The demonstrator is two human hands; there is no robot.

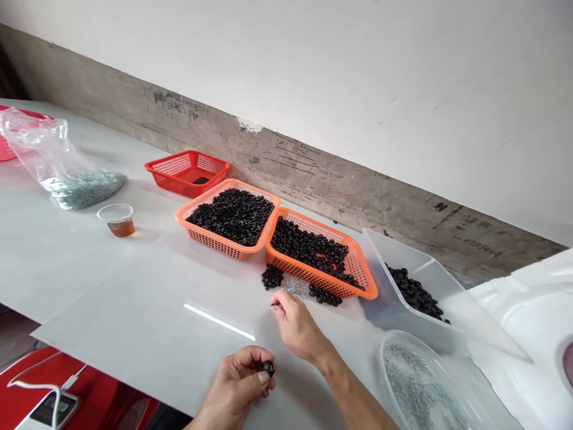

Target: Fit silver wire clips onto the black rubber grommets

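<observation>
My left hand (239, 382) is near the table's front edge, fingers pinched on a small black ring-shaped part (269, 368). My right hand (296, 325) reaches forward with fingertips closed on something tiny by a small heap of silvery bits (296, 287) on the white table (134, 298). Loose black parts (272, 276) lie beside that heap. Behind them stand two orange baskets, the left one (197, 221) heaped and the right one (360, 272) partly filled with the same black parts.
A red basket (188, 172) sits at the back by the wall. A clear bag of silvery pieces (80, 188) and a small cup of amber liquid (117, 220) lie left. A clear bin (403, 263) and a clear bowl (425, 382) stand right.
</observation>
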